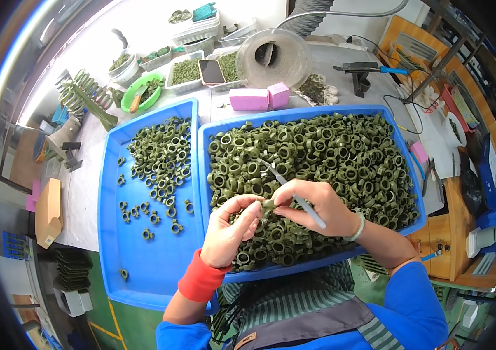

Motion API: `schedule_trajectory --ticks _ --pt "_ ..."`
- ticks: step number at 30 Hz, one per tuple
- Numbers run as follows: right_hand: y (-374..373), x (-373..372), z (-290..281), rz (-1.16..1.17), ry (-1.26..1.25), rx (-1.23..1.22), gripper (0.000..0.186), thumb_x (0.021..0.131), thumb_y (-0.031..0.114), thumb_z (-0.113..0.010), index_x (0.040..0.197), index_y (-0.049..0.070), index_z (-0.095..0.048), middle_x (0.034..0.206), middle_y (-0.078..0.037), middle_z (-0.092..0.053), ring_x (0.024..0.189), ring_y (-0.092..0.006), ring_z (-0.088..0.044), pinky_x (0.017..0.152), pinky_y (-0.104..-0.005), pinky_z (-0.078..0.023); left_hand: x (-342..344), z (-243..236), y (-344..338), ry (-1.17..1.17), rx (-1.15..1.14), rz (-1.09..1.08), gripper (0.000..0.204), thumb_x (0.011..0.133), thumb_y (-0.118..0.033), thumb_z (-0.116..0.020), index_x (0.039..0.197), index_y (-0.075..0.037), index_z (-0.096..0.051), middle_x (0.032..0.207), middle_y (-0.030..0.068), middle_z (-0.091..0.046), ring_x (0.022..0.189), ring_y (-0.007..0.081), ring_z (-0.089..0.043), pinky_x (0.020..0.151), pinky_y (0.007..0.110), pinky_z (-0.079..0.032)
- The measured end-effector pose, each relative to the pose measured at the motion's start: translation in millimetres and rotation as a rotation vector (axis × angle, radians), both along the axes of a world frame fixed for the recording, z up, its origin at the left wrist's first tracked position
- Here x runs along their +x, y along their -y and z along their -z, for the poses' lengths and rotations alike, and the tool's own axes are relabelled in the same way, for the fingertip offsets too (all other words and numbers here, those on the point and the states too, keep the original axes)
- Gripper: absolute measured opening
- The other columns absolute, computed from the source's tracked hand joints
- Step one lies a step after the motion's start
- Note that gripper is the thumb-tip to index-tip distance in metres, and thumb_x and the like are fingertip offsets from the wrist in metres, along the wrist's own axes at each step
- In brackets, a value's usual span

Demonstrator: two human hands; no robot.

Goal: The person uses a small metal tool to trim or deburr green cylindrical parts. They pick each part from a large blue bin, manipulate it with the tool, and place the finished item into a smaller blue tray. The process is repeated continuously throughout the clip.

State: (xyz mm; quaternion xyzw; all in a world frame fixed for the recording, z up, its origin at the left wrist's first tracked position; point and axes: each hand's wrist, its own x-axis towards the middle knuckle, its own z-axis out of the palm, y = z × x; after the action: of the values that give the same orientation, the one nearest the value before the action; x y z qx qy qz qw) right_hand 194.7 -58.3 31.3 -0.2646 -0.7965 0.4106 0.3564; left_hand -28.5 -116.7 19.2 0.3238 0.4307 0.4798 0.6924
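Observation:
Both hands meet above the near left part of the right blue tray (312,265), which is heaped with dark green rings (347,157). My left hand (230,227) is closed, pinching one small green ring (268,205) between thumb and fingertips. The fingertips of my right hand (324,204) touch the same ring from the other side. Tucked in that right hand is a slim silver scalpel (311,214), its pointed tip leaning away toward the heap. My fingers hide part of the ring.
A second blue tray (143,262) at left holds fewer scattered rings. Behind stand pink blocks (249,100), a phone (211,71) on tubs of green pieces, a green basket (143,93) and a clear round hood (274,61). Pliers (433,175) and cables lie at right.

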Motion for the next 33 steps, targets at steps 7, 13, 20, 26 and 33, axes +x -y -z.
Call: schedule_trajectory --ticks 7,13,20,26,33 --pt "-1 -7 13 0.114 -0.161 0.108 0.023 0.088 -0.002 -0.071 0.107 0.004 -0.061 0.103 -0.011 -0.071 0.091 -0.022 -0.073 0.078 -0.032 -0.059 -1 -4 1 -0.2 0.113 -0.073 0.024 0.095 -0.007 -0.071 0.118 -0.002 -0.066 0.093 0.0015 -0.065 0.074 0.0038 -0.057 0.06 0.018 -0.044" --pt "3 -6 6 0.109 -0.095 -0.129 0.025 0.089 -0.001 -0.073 0.11 0.003 -0.059 0.104 -0.009 -0.068 0.089 -0.0163 -0.071 0.081 -0.0296 -0.058 1 -1 3 -0.357 0.267 -0.059 0.025 0.093 -0.001 -0.071 0.118 -0.002 -0.067 0.098 0.0017 -0.067 0.08 0.0032 -0.059 0.067 0.019 -0.048" --pt "-4 0 6 0.214 -0.117 -0.028 0.025 0.099 0.006 -0.062 0.124 0.001 -0.066 0.091 -0.009 -0.069 0.081 -0.0166 -0.07 0.072 -0.0297 -0.057 4 -7 1 -0.254 0.172 -0.036 0.025 0.096 -0.003 -0.067 0.122 -0.002 -0.068 0.088 -0.0019 -0.064 0.073 0.0021 -0.054 0.063 0.017 -0.043" --pt "-14 15 -8 0.062 -0.261 -0.236 0.027 0.107 0.018 -0.053 0.117 -0.001 -0.069 0.089 -0.005 -0.063 0.079 -0.0105 -0.058 0.071 -0.0249 -0.048 -1 -6 -1 -0.212 0.17 0.035 0.026 0.1 -0.006 -0.06 0.124 0.0 -0.066 0.08 -0.0031 -0.057 0.065 0.003 -0.044 0.057 0.019 -0.034" --pt "-15 20 -8 -0.097 -0.192 -0.262 0.03 0.108 0.021 -0.052 0.098 -0.001 -0.07 0.086 -0.002 -0.061 0.076 -0.0083 -0.056 0.067 -0.0249 -0.046 -4 -11 -1 -0.228 0.122 0.159 0.023 0.101 -0.007 -0.058 0.121 0.0 -0.068 0.082 -0.0028 -0.057 0.067 0.003 -0.045 0.059 0.019 -0.035"
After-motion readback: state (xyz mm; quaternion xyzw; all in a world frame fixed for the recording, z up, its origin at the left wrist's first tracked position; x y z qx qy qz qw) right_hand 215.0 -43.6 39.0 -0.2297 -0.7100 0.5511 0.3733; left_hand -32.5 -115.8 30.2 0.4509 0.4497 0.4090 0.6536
